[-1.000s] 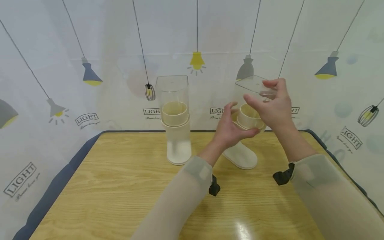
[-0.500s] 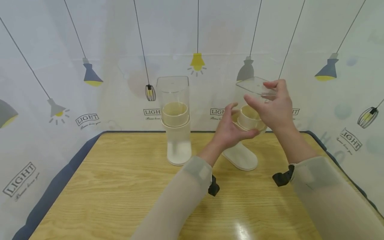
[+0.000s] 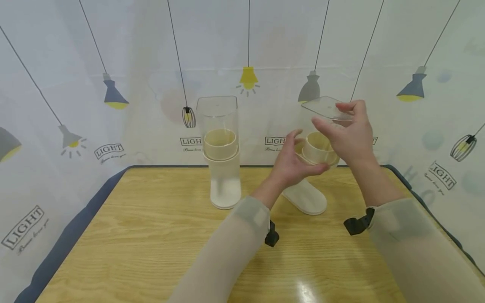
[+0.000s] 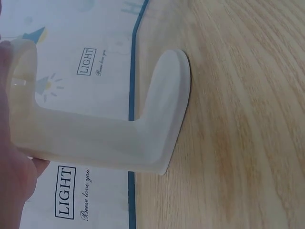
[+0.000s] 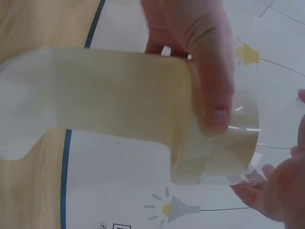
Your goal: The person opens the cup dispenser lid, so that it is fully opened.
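Observation:
A cream stand (image 3: 306, 198) with an oval foot and a ring-shaped holder leans toward the back right of the table. My left hand (image 3: 291, 166) grips its ring; in the right wrist view that thumb (image 5: 217, 107) presses over the cream collar. A clear square-topped container (image 3: 322, 107) sits above the ring, with a cream cup-like part (image 3: 317, 152) at its lower end. Fingers and thumb of my right hand (image 3: 350, 134) hold the container by its right upper side. The left wrist view shows the stand's upright (image 4: 90, 138) and its foot (image 4: 167, 95) at the wood surface.
A matching stand (image 3: 225, 181) with its clear container (image 3: 217, 111) on top stands upright to the left. A wooden table (image 3: 151, 235) with a dark blue edge spreads below. Behind hangs a pale backdrop (image 3: 280, 33) printed with lamps.
The clear container, with my right hand on it, has shifted slightly right and turned a little. My left hand keeps its grip on the ring.

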`<state>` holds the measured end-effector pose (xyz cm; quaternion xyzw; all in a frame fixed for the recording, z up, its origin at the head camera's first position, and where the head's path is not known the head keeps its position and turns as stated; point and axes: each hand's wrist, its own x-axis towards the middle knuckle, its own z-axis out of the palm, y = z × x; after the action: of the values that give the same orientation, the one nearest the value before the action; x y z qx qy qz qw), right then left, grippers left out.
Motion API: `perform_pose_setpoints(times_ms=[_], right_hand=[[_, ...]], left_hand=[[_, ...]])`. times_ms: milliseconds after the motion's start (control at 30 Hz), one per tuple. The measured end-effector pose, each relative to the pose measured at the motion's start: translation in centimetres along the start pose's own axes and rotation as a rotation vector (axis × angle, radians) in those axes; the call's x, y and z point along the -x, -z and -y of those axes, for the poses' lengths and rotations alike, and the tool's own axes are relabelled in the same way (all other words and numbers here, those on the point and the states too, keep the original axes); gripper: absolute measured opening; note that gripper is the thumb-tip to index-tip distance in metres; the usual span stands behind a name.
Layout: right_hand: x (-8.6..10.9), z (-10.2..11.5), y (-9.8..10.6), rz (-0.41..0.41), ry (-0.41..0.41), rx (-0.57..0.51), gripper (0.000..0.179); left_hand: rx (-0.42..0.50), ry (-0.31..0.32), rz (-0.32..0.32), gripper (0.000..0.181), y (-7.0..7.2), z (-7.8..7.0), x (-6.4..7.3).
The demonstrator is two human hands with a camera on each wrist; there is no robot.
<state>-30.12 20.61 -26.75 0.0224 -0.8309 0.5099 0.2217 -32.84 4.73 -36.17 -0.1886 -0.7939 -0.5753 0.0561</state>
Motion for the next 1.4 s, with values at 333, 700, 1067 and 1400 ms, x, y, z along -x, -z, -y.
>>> perform_pose_setpoints(times_ms=[333, 700, 1067, 1400], right_hand=[[0.1, 0.1, -0.1, -0.025, 0.002, -0.011, 0.067], [0.7, 0.6, -0.3, -0.061, 0.051, 0.027, 0.07], [0.6, 1.1, -0.2, -0.057, 0.011, 0.009, 0.072], [1.2, 1.4, -0.7, -0.082, 0.078, 0.04, 0.076]], left_hand=[[0.002, 0.001, 0.019, 0.119, 0.1, 0.1, -0.1], [-0.017, 0.007, 0.036, 0.12, 0.3, 0.0, -0.2], [-0.025, 0.013, 0.044, 0.119, 0.5, 0.0, -0.3], [-0.048, -0.016, 0.056, 0.119, 1.0, 0.5, -0.4]])
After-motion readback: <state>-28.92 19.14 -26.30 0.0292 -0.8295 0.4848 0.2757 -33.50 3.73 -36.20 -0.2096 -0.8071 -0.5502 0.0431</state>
